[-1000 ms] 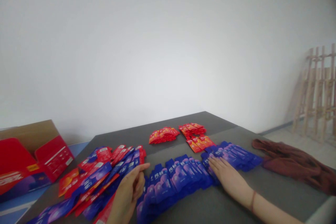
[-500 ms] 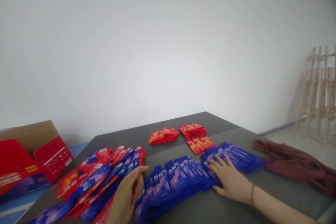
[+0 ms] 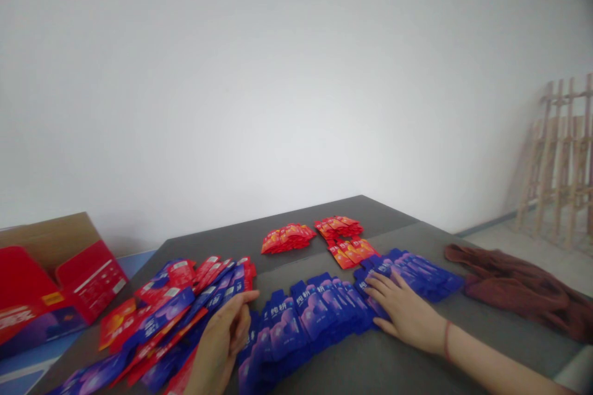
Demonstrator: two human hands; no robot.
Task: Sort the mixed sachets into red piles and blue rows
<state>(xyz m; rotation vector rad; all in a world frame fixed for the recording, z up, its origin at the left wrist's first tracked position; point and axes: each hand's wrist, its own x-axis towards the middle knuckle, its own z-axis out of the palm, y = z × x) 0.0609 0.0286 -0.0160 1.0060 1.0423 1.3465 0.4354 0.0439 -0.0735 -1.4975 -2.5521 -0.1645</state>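
Observation:
My right hand (image 3: 402, 307) lies flat, fingers spread, on a row of overlapping blue sachets (image 3: 324, 308) laid across the grey table (image 3: 463, 333). My left hand (image 3: 222, 339) rests on its edge at the left end of that row, fingers together and slightly curled, touching blue sachets beside a loose mixed heap of red and blue sachets (image 3: 171, 308). Nothing shows clearly inside its grip. Farther back lie small fanned rows of red sachets (image 3: 288, 237) and red sachets nearer the right (image 3: 345, 237).
An open red cardboard box (image 3: 50, 284) stands off the table's left side. A brown cloth (image 3: 514, 290) lies on the table at the right. A wooden rack (image 3: 560, 154) leans on the white wall at far right.
My right hand slid a little toward me and left along the blue row, its fingers spreading. My left hand barely moved.

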